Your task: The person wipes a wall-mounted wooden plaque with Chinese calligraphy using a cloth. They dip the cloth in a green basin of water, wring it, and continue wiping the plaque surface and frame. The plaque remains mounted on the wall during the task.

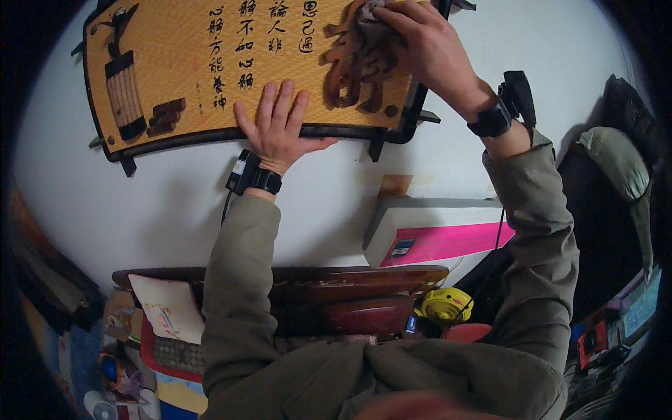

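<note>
A wall plaque with a woven yellow face, a dark frame and brushed characters [173, 63] hangs on the white wall. My left hand [281, 118] lies against its lower edge, fingers spread on the woven face and thumb along the frame. At the upper right, my right hand [428, 52] holds a crumpled greyish cloth [370, 13] on the top of a large carved wooden character [349, 79]. The plaque also bears a zither-like relief [125, 97] and small brown scroll-like pieces [167, 115]. Both wrists wear black straps with devices.
Below is a white box-shaped unit with a pink panel [446, 241]. A dark wooden headboard or bench back [315, 278] stands beneath, near a yellow round object [446, 304]. Dark bags or clothes [598, 210] hang at right. A fan [100, 407] is at lower left.
</note>
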The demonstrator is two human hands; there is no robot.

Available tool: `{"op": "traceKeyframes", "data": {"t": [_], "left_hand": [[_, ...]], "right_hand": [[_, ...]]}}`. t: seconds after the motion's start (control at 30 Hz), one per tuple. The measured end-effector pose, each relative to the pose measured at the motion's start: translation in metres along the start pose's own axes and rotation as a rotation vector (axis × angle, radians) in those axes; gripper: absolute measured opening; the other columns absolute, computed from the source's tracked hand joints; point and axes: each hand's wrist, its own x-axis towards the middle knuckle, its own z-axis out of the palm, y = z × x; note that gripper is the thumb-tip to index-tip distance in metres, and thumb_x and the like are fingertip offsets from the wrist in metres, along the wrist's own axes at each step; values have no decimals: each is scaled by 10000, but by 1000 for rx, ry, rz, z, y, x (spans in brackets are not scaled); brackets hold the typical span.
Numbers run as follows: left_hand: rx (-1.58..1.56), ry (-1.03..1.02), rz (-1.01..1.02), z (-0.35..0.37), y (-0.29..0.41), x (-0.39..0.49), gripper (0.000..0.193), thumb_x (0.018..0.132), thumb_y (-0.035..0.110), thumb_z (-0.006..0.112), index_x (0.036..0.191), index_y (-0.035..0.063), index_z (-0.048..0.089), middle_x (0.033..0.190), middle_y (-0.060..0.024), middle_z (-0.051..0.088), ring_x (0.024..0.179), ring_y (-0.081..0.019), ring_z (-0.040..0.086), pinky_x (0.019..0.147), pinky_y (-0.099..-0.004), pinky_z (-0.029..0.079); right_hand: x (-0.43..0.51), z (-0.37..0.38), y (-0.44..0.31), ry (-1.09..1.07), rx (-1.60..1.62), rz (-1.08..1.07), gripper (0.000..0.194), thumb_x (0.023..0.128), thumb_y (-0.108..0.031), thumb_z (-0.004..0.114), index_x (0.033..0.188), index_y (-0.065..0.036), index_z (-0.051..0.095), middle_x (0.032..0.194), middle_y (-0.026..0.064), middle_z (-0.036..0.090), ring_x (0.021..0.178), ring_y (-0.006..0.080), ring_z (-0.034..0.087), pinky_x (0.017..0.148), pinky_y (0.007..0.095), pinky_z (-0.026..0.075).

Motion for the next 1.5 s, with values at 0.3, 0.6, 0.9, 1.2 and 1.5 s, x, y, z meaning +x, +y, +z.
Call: {"op": "traceKeyframes", "data": {"t": [0.3,0.6,0.9,1.2,1.5], "left_hand": [[-12,12,-7,2,0,-1,1016,712,929,622,1381,164,622,1513,-73,557,1467,-294,435,1208,-696,83],[14,20,4,3,0,-1,1020,714,940,609,1369,158,628,1517,-76,552,1466,-305,435,1205,-699,94],[-25,49,-18,9,1,-4,1007,721,934,593,1396,187,630,1513,-72,569,1472,-300,443,1200,-725,78],[-14,24,-17,9,-1,-5,1020,709,944,594,1391,186,635,1511,-65,568,1466,-298,449,1205,-715,67],[-14,16,-18,7,1,-3,1006,732,941,575,1384,178,631,1505,-71,571,1458,-294,453,1203,-718,71]], "right_hand": [[-53,20,0,-82,-23,156,428,800,16,728,1224,-34,703,1155,152,694,989,370,713,857,413,611],[-26,0,10,113,222,300,405,833,-6,721,1237,2,690,1156,189,660,999,373,684,839,423,587],[-51,27,-27,143,129,351,323,868,-34,666,1185,27,660,1157,216,652,992,453,669,819,502,580],[-112,58,-69,-4,121,273,425,745,-45,767,1155,-42,659,1020,141,627,903,375,665,753,445,581],[-63,13,-15,243,135,282,408,856,37,745,1249,-61,699,1065,104,691,893,282,735,783,325,619]]}}
